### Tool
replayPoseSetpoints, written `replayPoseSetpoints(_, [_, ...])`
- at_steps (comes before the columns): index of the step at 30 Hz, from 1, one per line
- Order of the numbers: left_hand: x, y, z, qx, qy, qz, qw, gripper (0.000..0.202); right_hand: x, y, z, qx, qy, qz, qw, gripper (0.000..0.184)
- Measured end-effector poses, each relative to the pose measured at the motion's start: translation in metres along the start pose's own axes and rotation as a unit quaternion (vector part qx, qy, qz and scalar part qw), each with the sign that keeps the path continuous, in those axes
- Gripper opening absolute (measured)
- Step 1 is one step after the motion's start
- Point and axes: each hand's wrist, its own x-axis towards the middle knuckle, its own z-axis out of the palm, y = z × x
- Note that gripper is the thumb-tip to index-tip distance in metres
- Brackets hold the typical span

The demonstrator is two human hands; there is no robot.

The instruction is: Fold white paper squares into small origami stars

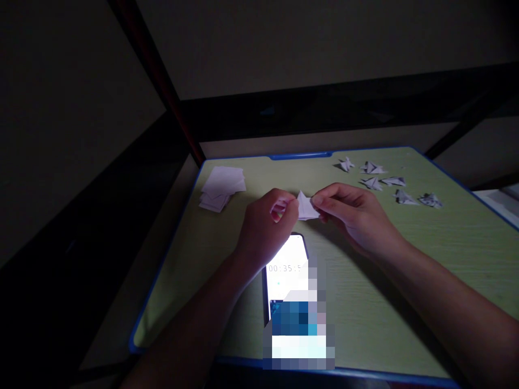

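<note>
A small piece of folded white paper (307, 208) with a pointed top is held up between my two hands, above the far end of a lit phone (287, 254). My left hand (267, 224) pinches its left edge between thumb and curled fingers. On the opposite edge, my right hand (354, 210) grips the paper with the thumb in front; the fingertips behind it are partly hidden. Several finished-looking folded paper figures (371, 184) lie at the far right of the table.
Loose white paper sheets (223, 180) are stacked at the far left of the blue-edged table (178, 302). The phone shows timer digits, and its lower part is blurred out. Dark frame bars (324, 102) stand behind, with white papers (497, 200) beyond the right edge.
</note>
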Motion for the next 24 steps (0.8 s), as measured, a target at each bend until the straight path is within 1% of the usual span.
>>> replayPoseSetpoints(3, [0.0000, 0.0002, 0.0002, -0.007, -0.005, -0.008, 1.000, 0.007, -0.0006, 0.0009, 0.0015, 0.024, -0.021, 0.006, 0.999, 0.010])
replayPoseSetpoints(5, [-0.0001, 0.0002, 0.0007, -0.006, -0.010, -0.007, 1.000, 0.008, -0.0012, 0.0017, 0.0027, 0.031, -0.029, 0.020, 0.999, 0.013])
replayPoseSetpoints(8, [-0.0002, -0.0001, 0.0017, -0.007, -0.016, 0.000, 1.000, 0.008, -0.0019, 0.0029, 0.0037, 0.036, -0.029, 0.035, 0.998, 0.016])
replayPoseSetpoints(11, [-0.0003, -0.0003, 0.0023, -0.015, -0.023, 0.005, 1.000, 0.008, -0.0019, 0.0033, 0.0035, 0.033, -0.030, 0.037, 0.998, 0.014])
replayPoseSetpoints(14, [-0.0006, -0.0005, 0.0022, -0.021, -0.028, 0.008, 0.999, 0.008, -0.0018, 0.0022, 0.0034, 0.028, -0.024, 0.032, 0.999, 0.011])
replayPoseSetpoints(18, [-0.0012, -0.0018, 0.0019, -0.019, -0.045, -0.007, 0.999, 0.011, -0.0017, -0.0002, 0.0038, 0.020, -0.006, 0.023, 1.000, 0.011])
replayPoseSetpoints(24, [-0.0018, -0.0022, 0.0016, 0.007, -0.041, -0.001, 0.999, 0.010, -0.0008, -0.0009, 0.0029, 0.007, 0.004, 0.009, 1.000, 0.009])
